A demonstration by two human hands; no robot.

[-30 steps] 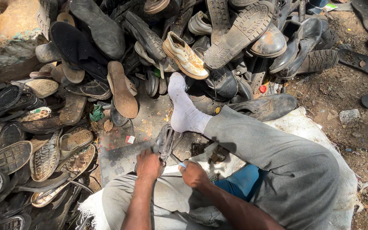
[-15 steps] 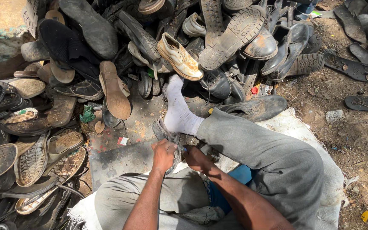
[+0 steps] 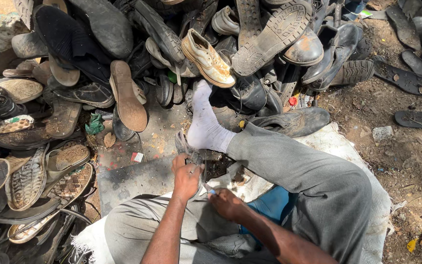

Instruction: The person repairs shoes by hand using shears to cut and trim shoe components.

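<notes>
Countless worn shoes [image 3: 206, 58] heaped beyond both hands [image 3: 187, 177].

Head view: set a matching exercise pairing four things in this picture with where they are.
Things:
1. left hand
2. white sock
3. cream shoe
4. blue cloth

Places:
A. on top of the shoe pile
B. under the bent grey trouser leg
C. gripping a worn grey sole
D. on the outstretched foot

Pairs: 1-C, 2-D, 3-A, 4-B

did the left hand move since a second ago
Yes. The left hand has moved up toward the white-socked foot, now gripping the dark grey shoe piece just below it.
</notes>
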